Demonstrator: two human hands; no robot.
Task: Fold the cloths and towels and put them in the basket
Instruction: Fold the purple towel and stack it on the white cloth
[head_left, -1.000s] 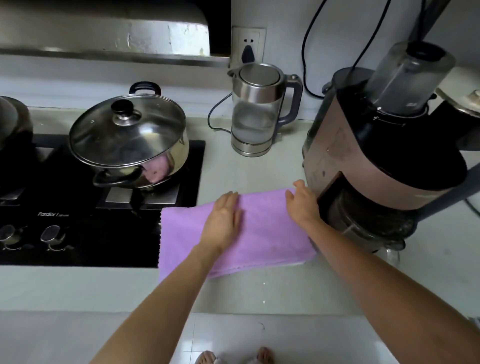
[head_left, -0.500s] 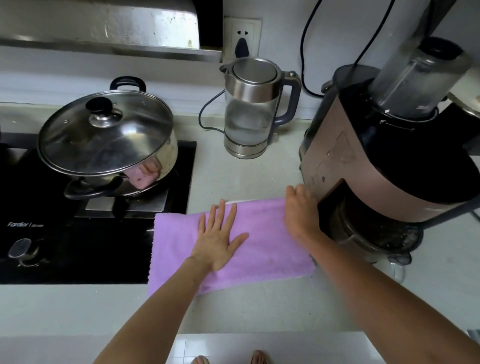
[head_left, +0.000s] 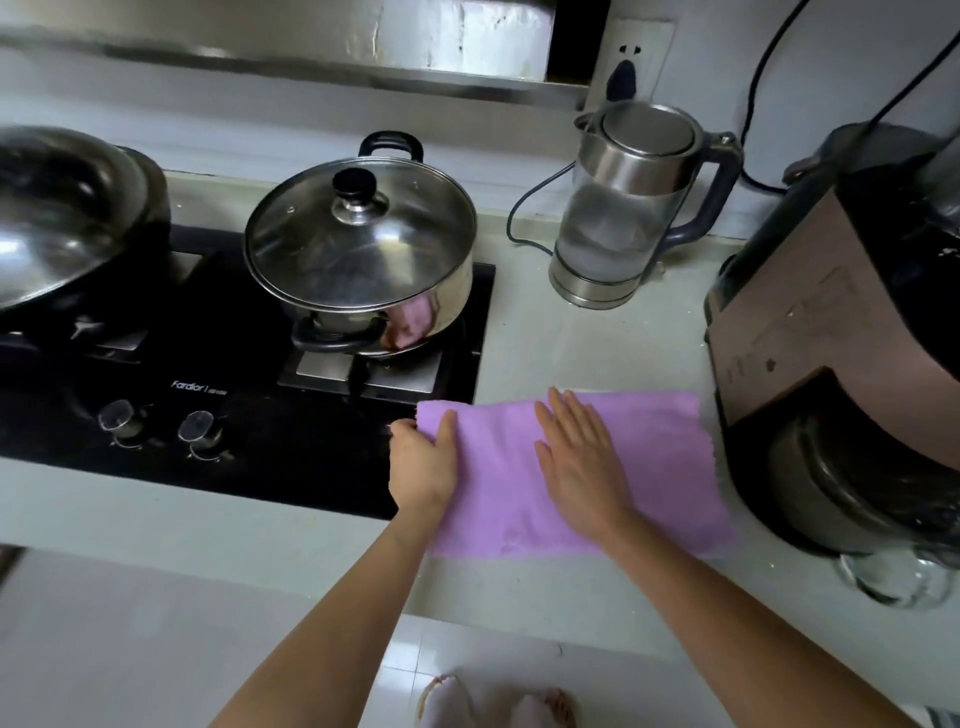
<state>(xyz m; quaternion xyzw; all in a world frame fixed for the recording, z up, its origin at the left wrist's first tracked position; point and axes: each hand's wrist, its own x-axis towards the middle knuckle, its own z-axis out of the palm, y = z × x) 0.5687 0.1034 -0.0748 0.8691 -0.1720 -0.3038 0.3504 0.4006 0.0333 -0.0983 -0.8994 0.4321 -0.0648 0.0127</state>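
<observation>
Hands at work: left hand (head_left: 422, 467) grips purple cloth's (head_left: 649, 467) left edge, right hand (head_left: 579, 457) flat, fingers straight, pinning its middle for folding.

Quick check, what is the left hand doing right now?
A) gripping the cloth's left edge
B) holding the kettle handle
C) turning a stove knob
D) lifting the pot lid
A: the left hand curls round the left edge of the purple cloth, while the right hand lies flat on it.
</observation>
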